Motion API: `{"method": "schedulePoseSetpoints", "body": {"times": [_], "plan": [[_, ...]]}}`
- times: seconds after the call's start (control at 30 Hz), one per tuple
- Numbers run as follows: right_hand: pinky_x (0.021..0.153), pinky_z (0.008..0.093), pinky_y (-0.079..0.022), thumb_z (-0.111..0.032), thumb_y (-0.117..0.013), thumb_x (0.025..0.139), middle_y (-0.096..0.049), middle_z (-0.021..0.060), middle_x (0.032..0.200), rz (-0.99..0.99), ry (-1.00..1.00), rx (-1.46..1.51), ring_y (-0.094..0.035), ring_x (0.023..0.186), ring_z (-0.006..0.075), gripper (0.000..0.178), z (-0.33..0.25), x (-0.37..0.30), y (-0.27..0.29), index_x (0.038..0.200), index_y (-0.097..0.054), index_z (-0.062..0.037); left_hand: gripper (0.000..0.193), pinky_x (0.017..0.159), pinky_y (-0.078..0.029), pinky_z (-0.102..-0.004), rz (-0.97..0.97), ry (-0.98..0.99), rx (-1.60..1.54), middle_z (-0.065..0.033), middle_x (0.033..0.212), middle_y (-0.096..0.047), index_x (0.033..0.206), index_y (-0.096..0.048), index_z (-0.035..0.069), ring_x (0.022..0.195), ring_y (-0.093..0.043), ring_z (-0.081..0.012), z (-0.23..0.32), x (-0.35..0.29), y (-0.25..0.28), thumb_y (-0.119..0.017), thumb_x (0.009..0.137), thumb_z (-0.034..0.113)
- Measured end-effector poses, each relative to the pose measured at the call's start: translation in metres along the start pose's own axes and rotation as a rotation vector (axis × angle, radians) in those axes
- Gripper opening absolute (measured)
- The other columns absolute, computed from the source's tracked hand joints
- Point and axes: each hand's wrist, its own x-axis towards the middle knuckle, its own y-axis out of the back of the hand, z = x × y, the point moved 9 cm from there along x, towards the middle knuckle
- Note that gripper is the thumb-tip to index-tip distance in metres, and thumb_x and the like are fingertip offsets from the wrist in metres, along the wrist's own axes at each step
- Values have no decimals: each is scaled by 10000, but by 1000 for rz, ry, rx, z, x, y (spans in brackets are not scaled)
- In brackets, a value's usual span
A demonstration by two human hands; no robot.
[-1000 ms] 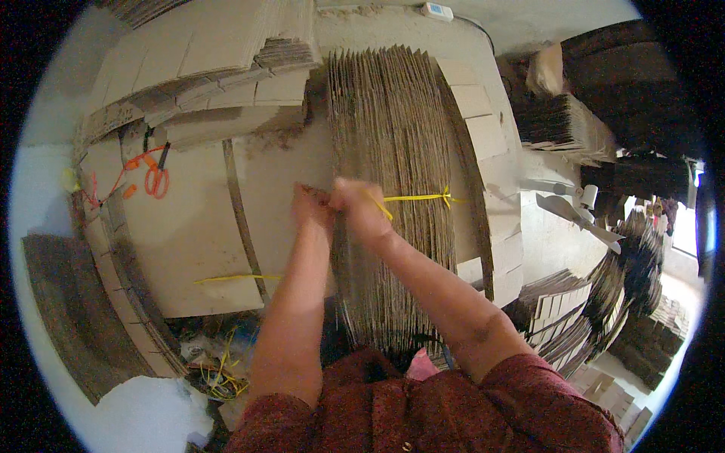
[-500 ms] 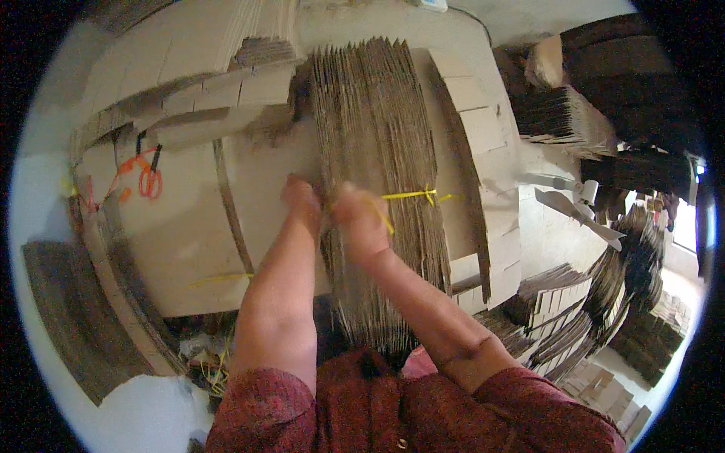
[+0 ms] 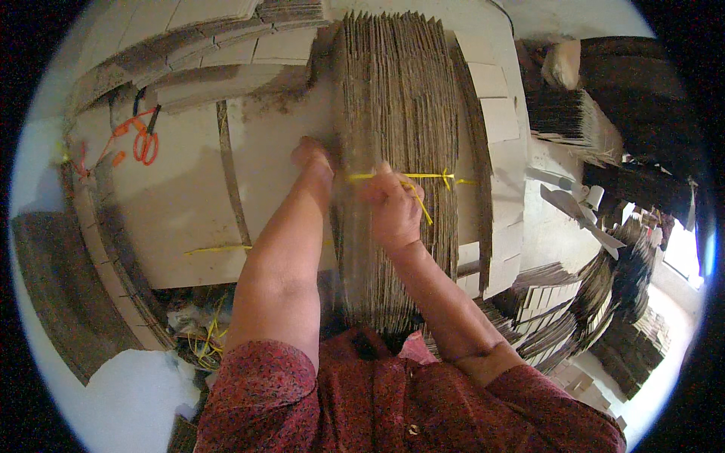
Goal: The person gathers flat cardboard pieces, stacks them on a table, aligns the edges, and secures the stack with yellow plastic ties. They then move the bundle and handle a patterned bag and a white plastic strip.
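Stack (image 3: 400, 113): 12 o'clock.
Right hand (image 3: 396, 202): curled on strap (image 3: 431, 176), moved toward 3 o'clock; strap now visible both sides, spanning stack.
Left hand (image 3: 313, 157): stack's 9 o'clock side, grip unclear.

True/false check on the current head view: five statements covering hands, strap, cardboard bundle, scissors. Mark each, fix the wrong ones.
1. A yellow strap crosses the cardboard bundle. True.
2. The strap's knot is at the bundle's left edge. False: the knot is near its right edge.
3. The right hand is over the bundle, at the strap. True.
4. The left hand is right of the bundle. False: the left hand is at its left side.
5. The orange-handled scissors are left of both hands. True.
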Motion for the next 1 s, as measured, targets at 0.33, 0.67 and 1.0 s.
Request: {"method": "schedulePoseSetpoints", "body": {"times": [0.33,0.67,1.0], "plan": [[574,359,-376,-229,-442,928,-412,47,521,28,-371,530,-393,509,210,385,35,-1,-5,573,-391,-88,362,724,-478,-421,-486,78,-187,-105,960,-602,984,-553,24,838,-583,-256,-13,21,-24,-374,928,334],[722,396,-416,-242,-474,924,-489,94,668,-165,-515,674,-508,687,261,325,27,66,-19,658,-450,-56,212,551,-427,-320,-826,-1039,796,-76,642,-549,746,-545,37,574,-487,-213,87,-167,-8,-533,882,199],[703,255,-469,-49,-581,810,-607,70,887,-512,103,43,-570,787,117,240,0,42,-52,1045,-627,-36,235,504,-387,-275,-747,-670,385,-16,584,-505,718,-533,-14,563,-465,-96,74,-136,15,-524,862,172]]}}
